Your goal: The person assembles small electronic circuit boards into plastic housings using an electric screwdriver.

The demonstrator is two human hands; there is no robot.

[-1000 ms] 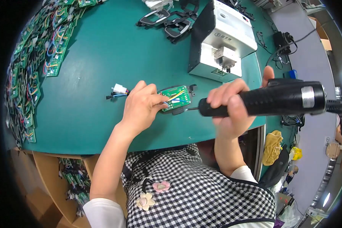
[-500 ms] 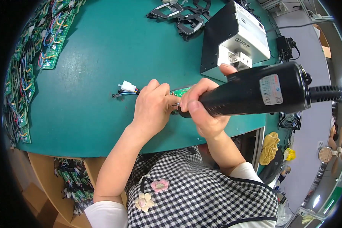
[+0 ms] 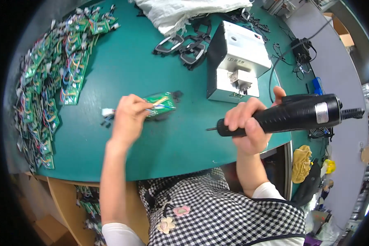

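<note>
My right hand (image 3: 250,123) is wrapped round a black electric screwdriver (image 3: 293,115); its thin bit points left over the green table. Farther left, my left hand (image 3: 129,119) pinches the near-left side of a green circuit board (image 3: 163,102) with yellow, white and blue wires across it. A dark part, partly hidden, shows under and beside the board. From the left side of my hand stick out a white connector (image 3: 107,112) and dark plugs on wires. Board and screwdriver bit are well apart.
A heap of wired circuit boards (image 3: 75,69) covers the table's left side. Black frames (image 3: 192,53) and a white cloth bag (image 3: 184,12) lie at the back. A silver-and-black screw feeder machine (image 3: 237,61) stands behind my right hand. Below the table, a cardboard box (image 3: 63,205) holds more boards.
My right hand has drawn the screwdriver back to the right, off the board. My left hand has moved left with the board, which is now largely uncovered. The view has shifted.
</note>
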